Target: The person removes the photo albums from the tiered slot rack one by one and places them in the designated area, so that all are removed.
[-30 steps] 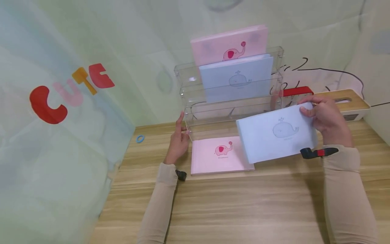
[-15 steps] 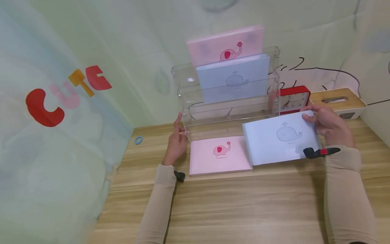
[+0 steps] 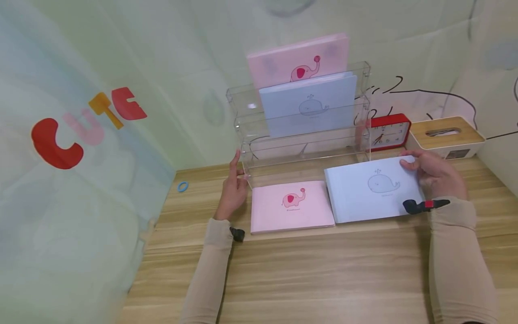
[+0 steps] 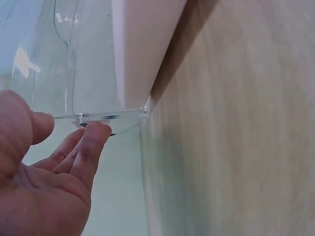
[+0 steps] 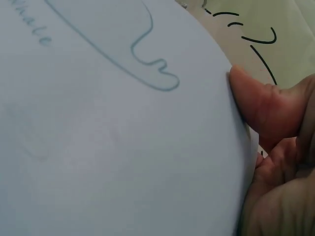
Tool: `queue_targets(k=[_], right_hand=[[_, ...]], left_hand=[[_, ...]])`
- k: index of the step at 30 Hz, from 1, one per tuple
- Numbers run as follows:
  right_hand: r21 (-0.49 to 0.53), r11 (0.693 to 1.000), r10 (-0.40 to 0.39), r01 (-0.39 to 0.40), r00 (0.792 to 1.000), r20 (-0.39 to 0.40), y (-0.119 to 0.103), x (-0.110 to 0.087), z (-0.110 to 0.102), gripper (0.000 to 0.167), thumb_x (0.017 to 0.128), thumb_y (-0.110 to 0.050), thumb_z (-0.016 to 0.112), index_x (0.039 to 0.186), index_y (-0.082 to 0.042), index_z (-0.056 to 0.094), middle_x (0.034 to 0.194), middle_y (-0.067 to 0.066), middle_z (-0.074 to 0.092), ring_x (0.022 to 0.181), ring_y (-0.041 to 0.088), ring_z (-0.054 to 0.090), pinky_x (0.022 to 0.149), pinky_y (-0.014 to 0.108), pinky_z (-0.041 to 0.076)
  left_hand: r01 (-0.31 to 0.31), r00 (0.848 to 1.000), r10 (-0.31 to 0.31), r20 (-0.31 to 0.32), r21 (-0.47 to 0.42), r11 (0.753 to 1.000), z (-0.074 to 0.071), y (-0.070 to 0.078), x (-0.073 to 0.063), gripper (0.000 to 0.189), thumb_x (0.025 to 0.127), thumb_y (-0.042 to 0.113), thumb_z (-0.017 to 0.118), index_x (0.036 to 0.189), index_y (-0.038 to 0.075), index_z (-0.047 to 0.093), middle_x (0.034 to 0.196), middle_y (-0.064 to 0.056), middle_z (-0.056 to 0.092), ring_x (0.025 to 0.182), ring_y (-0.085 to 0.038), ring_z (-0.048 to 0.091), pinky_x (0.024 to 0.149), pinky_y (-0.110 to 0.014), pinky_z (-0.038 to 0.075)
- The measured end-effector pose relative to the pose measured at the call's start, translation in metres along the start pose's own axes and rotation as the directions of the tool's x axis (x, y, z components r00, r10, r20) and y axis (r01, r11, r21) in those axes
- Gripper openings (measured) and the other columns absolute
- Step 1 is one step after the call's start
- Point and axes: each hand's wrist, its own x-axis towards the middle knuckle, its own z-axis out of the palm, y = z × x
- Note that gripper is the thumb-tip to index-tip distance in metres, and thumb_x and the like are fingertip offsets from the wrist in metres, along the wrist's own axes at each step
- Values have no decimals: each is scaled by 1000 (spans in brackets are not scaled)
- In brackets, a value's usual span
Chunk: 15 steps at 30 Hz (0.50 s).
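Observation:
My right hand (image 3: 439, 175) pinches the upper right edge of a light-blue booklet (image 3: 356, 193) with a whale drawing on its cover. In the right wrist view the thumb lies at the booklet's edge, and the word "Whale" shows. The booklet lies beside a pink elephant booklet (image 3: 267, 209) on the table; whether its held edge is raised I cannot tell. Fairly straight fingers of my left hand (image 3: 234, 193) touch the outer side of a clear tiered rack (image 3: 283, 159), also seen in the left wrist view. Another pink booklet (image 3: 279, 67) and a blue booklet (image 3: 283, 108) stand in its upper tiers.
A red clock (image 3: 390, 130) and a tissue box with a wooden lid (image 3: 449, 132) stand right of the rack. A small blue ring (image 3: 183, 186) lies on the wooden table (image 3: 323, 274) at left. Curtain-like sheets (image 3: 162, 58) hang close behind and to the left.
My right hand has lowered the blue whale booklet and shifted it slightly right, to beside the pink one, uncovering the clock. The left hand stays at the rack's side.

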Motion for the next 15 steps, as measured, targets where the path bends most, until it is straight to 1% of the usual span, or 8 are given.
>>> queue_targets(k=[2, 3, 4, 6, 7, 9, 13, 15], right_hand=[[50, 998, 23, -23, 1000, 1, 2, 1, -1, 26, 106, -22, 68, 119, -43, 63, 124, -12, 37, 138, 15, 28, 73, 15, 43], [67, 997, 31, -31, 1000, -1, 4, 2, -1, 26, 105, -21, 69, 117, -43, 66, 123, -12, 37, 139, 16, 27, 73, 15, 44], [79, 996, 36, -36, 999, 2, 5, 3, -2, 25, 104, -20, 70, 115, -43, 68, 123, -13, 38, 137, 15, 29, 70, 15, 44], [80, 996, 34, -35, 999, 6, 7, 4, -3, 24, 104, -20, 71, 103, -44, 73, 123, -13, 38, 133, 13, 32, 67, 16, 43], [67, 997, 27, -27, 1000, 6, 8, 5, -4, 27, 104, -19, 70, 98, -45, 75, 123, -12, 38, 128, 13, 33, 67, 17, 43], [5, 1000, 5, -5, 1000, 0, 9, 6, -5, 33, 106, -19, 67, 90, -47, 76, 124, -12, 38, 121, 13, 34, 69, 18, 42], [-54, 998, -12, 10, 1000, -27, 11, 7, -4, 38, 106, -17, 65, 88, -48, 75, 125, -11, 41, 122, 15, 34, 73, 20, 41], [-75, 997, -16, 13, 999, -41, 11, 7, -3, 38, 106, -16, 65, 89, -49, 75, 134, -8, 43, 121, 15, 34, 74, 21, 40]], left_hand=[[-3, 1000, 3, 0, 7, 1000, 0, 0, 0, 80, 110, 4, 52, 173, 32, 10, 126, -28, 65, 100, -36, 70, 81, -42, 56], [-1, 1000, 1, 1, 6, 1000, 0, 0, 0, 80, 110, 5, 52, 173, 33, 10, 125, -28, 65, 99, -36, 70, 80, -42, 56], [-1, 1000, 1, 1, 8, 1000, 0, 0, 0, 80, 110, 5, 53, 173, 33, 10, 125, -27, 65, 98, -35, 70, 79, -41, 55], [1, 1000, -1, 4, 5, 1000, 0, 1, 0, 80, 110, 5, 52, 173, 33, 10, 125, -27, 65, 96, -35, 69, 78, -40, 54], [2, 1000, -2, 5, 4, 1000, 0, 1, 0, 80, 110, 5, 52, 173, 33, 10, 125, -27, 65, 95, -34, 69, 78, -39, 54], [3, 1000, -3, 7, 2, 1000, 1, 1, 0, 80, 110, 5, 52, 173, 33, 10, 124, -27, 64, 93, -34, 68, 76, -37, 53], [0, 1000, 0, 5, 0, 1000, 1, 0, 0, 80, 111, 5, 52, 173, 32, 10, 122, -26, 64, 88, -31, 67, 73, -33, 51], [0, 1000, 0, 6, -2, 1000, 1, 1, 0, 80, 111, 4, 51, 173, 32, 10, 122, -26, 64, 85, -30, 67, 71, -33, 50]])
